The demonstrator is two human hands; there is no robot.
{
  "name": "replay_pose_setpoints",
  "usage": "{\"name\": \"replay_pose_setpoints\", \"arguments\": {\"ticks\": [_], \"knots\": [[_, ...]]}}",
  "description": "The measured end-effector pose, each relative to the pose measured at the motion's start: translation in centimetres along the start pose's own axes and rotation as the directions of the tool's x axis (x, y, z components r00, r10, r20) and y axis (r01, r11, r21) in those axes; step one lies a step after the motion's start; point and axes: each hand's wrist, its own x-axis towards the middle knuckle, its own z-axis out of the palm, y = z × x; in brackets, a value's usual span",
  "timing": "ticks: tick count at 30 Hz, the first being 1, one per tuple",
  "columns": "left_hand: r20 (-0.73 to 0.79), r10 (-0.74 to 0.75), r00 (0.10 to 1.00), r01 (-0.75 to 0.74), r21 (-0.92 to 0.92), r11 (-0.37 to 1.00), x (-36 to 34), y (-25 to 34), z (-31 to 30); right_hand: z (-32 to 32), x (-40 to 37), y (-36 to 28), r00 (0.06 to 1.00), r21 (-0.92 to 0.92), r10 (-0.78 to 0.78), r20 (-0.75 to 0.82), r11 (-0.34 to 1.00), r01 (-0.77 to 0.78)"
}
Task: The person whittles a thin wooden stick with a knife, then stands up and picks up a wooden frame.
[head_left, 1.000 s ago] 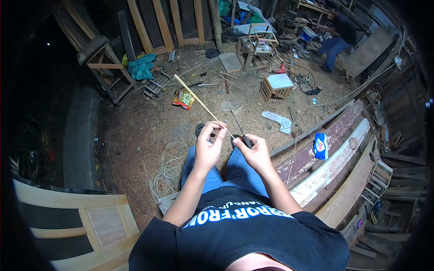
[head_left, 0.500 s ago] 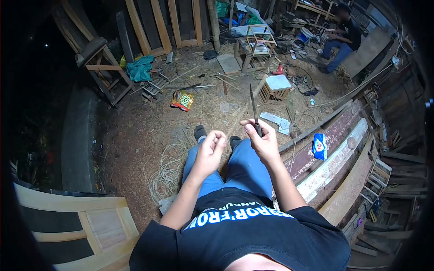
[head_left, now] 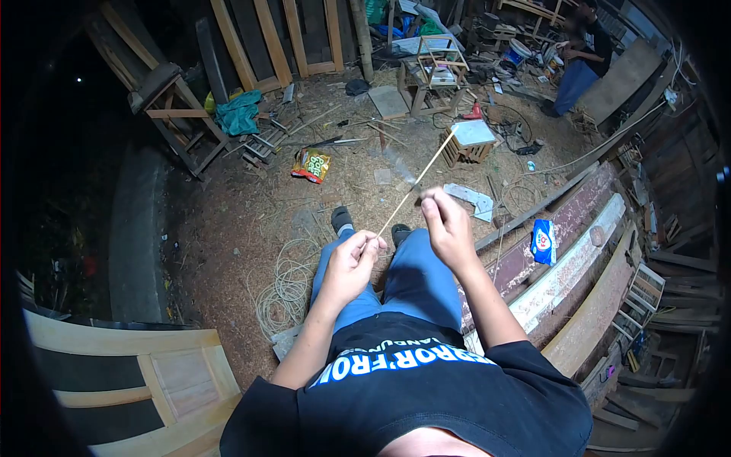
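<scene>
Head view: looking down past a dark shirt and blue trousers, onto ground strewn with shavings.
Left hand (head_left: 354, 259): closed in a pinch, thumb against fingers, near end of a thin pale strip caught between; probably gripped there to leave the length free.
Strip (head_left: 436, 156): out ahead of the knees, slanting up and away to the right, far end seen in front of a white-topped slatted crate (head_left: 470, 135); apparently held clear of the body for safe blade work.
Right hand (head_left: 449, 225): curled almost fully shut, thumb uppermost, seemingly around a knife (head_left: 406, 172); blade smeared by blur, close to the strip, contact impossible to tell. Thumb likely set so for control.
Coil (head_left: 282, 293): loose loops of pale strand beside the left leg, perhaps left there for easy reach.
Snack packet (head_left: 311, 165): lying on the ground ahead, well apart from the hands.
Blue packet (head_left: 544, 242): to the right by the white plank (head_left: 571, 263), presumably parked out of the way.
Upper right: another person (head_left: 585, 61), seated well apart, handwork too small to read.
</scene>
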Motion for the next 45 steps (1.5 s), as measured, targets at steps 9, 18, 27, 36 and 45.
{"name": "replay_pose_setpoints", "arguments": {"ticks": [9, 18, 27, 36, 45], "knots": [[-0.098, 0.032, 0.995, -0.032, 0.009, 0.999, -0.6, 2.7, 0.8, -2.3, -0.5, -0.3, 0.990, -0.216, -0.115, 0.086, 0.967, 0.131], [-0.159, 0.061, 0.985, -0.052, 0.055, 0.997, -1.3, 4.2, 1.0, -2.6, 0.0, -1.7, 0.902, -0.266, -0.371, 0.221, 0.867, 0.422], [-0.204, 0.181, 0.962, -0.141, 0.199, 0.970, -1.9, 4.9, 1.1, -3.0, -0.4, -2.6, 0.886, -0.262, -0.409, 0.219, 0.850, 0.457], [-0.178, 0.141, 0.974, -0.101, 0.215, 0.971, -4.2, 6.9, 0.8, -4.2, 0.6, -2.9, 0.878, -0.308, -0.449, 0.166, 0.822, 0.479], [-0.185, 0.124, 0.975, -0.071, 0.269, 0.960, -5.9, 7.2, 0.4, -4.9, 1.7, -3.6, 0.900, -0.330, -0.423, 0.103, 0.839, 0.432]]}}
